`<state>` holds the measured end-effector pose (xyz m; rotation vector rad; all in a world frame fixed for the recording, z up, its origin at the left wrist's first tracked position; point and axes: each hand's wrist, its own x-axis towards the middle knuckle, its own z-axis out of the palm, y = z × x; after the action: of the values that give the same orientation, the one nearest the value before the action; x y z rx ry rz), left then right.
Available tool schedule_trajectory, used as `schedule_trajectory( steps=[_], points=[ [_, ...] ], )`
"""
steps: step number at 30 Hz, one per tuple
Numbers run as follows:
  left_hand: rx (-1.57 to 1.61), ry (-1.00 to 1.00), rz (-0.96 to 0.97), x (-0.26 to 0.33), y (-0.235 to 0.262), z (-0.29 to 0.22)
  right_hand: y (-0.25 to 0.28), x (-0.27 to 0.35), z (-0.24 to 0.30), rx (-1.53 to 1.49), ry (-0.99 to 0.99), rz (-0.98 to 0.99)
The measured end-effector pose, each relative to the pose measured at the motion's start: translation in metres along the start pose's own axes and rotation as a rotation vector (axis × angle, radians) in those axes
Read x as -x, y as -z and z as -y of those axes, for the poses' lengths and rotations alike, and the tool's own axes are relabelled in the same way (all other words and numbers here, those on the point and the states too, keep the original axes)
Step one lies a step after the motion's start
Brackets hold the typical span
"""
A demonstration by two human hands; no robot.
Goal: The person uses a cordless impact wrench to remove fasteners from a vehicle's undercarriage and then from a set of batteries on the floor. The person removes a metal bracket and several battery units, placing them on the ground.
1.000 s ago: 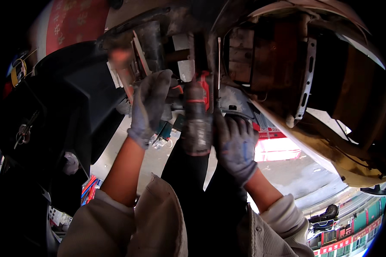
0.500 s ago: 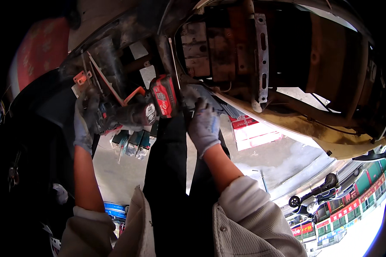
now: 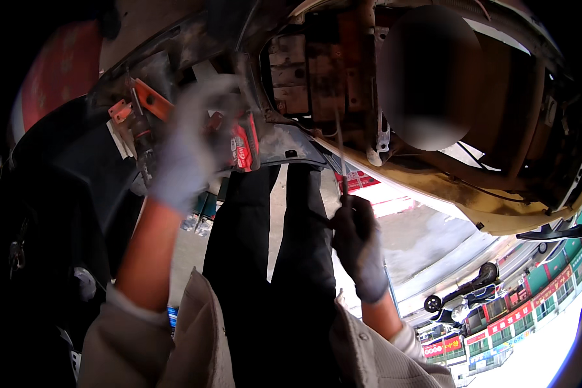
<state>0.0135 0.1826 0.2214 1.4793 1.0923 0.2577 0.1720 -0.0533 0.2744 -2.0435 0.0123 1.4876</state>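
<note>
My left hand [image 3: 184, 155], in a pale grey work glove, is smeared by motion over the left part of the vehicle's frame. It hides much of a cordless power tool, whose red-and-black battery [image 3: 242, 145] shows just to its right. The fingers are too blurred to read. My right hand [image 3: 359, 242], gloved and dark at the fingers, is closed round a thin screwdriver-like tool [image 3: 343, 155]. The tool's slim shaft points up, in front of the open vehicle body [image 3: 291, 71]. An orange metal bracket [image 3: 152, 100] lies left of my left hand.
The yellow lower edge [image 3: 498, 210] of the vehicle body curves along the right. A red-and-white box [image 3: 362, 184] stands on the floor beyond my right hand. Green cases [image 3: 207, 205] sit below my left wrist. A three-wheeled vehicle [image 3: 465, 291] stands outside, lower right.
My left hand has moved right and up, away from the power tool's body. My right hand has come down and right from beside the battery, and the thin tool now shows in it.
</note>
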Motion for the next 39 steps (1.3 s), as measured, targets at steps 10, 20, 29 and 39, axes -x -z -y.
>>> schedule_trajectory(
  steps=[10,20,29,39],
  points=[
    [-0.966,-0.160,0.729,-0.092,-0.150,0.037,0.002,-0.003,0.031,0.603,0.434,0.001],
    [-0.933,-0.191,0.581,-0.091,-0.166,0.067,-0.001,-0.001,0.086,0.745,-0.034,-0.074],
    [-0.947,-0.161,0.629,-0.094,-0.155,0.057,-0.023,-0.006,0.103,1.152,-0.079,0.005],
    [-0.923,0.023,0.882,-0.102,-0.141,0.028,-0.061,-0.011,0.121,1.205,-0.014,0.125]
  ],
)
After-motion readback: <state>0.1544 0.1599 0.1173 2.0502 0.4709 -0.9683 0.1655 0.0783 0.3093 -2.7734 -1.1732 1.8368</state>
